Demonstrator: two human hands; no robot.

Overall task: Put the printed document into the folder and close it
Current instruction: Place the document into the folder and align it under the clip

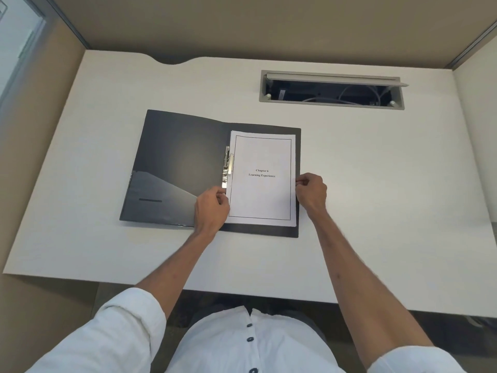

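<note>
A black folder lies open and flat on the white desk. The printed document, a white stack titled "Chapter 6 Learning Experience", rests on the folder's right half beside the metal clip at the spine. My left hand pinches the stack's lower left edge just below the clip. On the opposite side, my right hand pinches the right edge at mid-height. The left half of the folder shows an inner pocket.
An open cable hatch with wires inside is set into the desk at the back right. Beige partition walls enclose the desk at the back and sides. A curved notch cuts the desk's rear left edge.
</note>
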